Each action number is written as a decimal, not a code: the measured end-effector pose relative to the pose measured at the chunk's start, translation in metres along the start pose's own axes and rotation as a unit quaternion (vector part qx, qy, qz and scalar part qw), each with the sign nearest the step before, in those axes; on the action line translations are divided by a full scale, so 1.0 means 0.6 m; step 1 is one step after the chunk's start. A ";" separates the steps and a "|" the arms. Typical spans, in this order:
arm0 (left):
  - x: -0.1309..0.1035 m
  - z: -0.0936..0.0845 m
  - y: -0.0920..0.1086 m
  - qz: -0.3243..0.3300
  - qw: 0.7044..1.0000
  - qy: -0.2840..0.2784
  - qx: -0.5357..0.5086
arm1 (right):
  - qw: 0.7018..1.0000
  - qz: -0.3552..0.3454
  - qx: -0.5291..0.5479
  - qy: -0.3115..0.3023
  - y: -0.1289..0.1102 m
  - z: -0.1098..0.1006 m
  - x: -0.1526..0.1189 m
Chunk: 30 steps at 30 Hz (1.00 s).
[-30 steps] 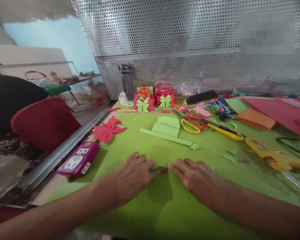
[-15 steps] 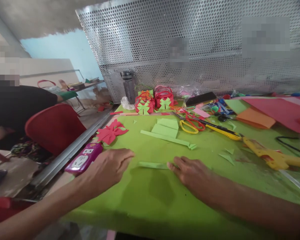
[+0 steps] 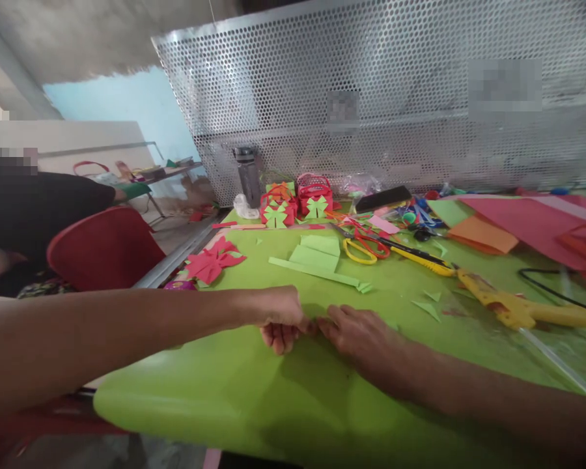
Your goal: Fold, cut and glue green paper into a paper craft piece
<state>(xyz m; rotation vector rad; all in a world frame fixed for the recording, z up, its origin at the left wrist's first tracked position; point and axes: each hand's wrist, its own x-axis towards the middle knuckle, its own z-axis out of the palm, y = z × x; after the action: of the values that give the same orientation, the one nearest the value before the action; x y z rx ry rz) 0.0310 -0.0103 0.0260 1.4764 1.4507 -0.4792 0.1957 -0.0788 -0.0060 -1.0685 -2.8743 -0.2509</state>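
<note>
My left hand (image 3: pixel 284 317) is closed above the green table (image 3: pixel 185 397), its fingers curled and its fingertips meeting those of my right hand (image 3: pixel 361 335). My right hand is closed too, with its fingers pressed together low on the table. Whatever lies between the fingertips is hidden by them. Just behind the hands are a long, narrow green paper strip (image 3: pixel 312 272) and a creased green paper piece (image 3: pixel 317 253). A red paper flower (image 3: pixel 213 262) lies to the left, beyond my left forearm.
Yellow-handled scissors (image 3: pixel 360 251), a yellow cutter (image 3: pixel 422 259) and a yellow glue gun (image 3: pixel 517 307) lie at the right. Small red baskets (image 3: pixel 315 195) and a bottle (image 3: pixel 248 176) stand behind. A person in dark clothing (image 3: pixel 39 208) is at the left, beside a red chair (image 3: pixel 102 251).
My left hand has moved right to meet my right hand, and its forearm now covers most of the purple object. The short green strip between the hands is no longer visible.
</note>
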 end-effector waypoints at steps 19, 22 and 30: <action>-0.025 -0.014 -0.048 0.019 0.997 0.033 -0.064 | 0.999 0.004 -0.035 0.005 0.004 0.026 -0.002; -0.027 -0.018 -0.057 0.011 0.997 0.038 -0.067 | 0.999 0.012 -0.039 0.004 0.004 0.030 -0.002; -0.037 -0.031 -0.099 -0.030 0.995 0.064 -0.072 | 0.999 0.006 -0.042 0.013 0.006 0.033 -0.002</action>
<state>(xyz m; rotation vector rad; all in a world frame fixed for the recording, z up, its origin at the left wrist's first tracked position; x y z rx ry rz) -0.0343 -0.0176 0.0312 1.3727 1.5997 -0.3153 0.1988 -0.0735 -0.0250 -1.0872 -2.8571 -0.3850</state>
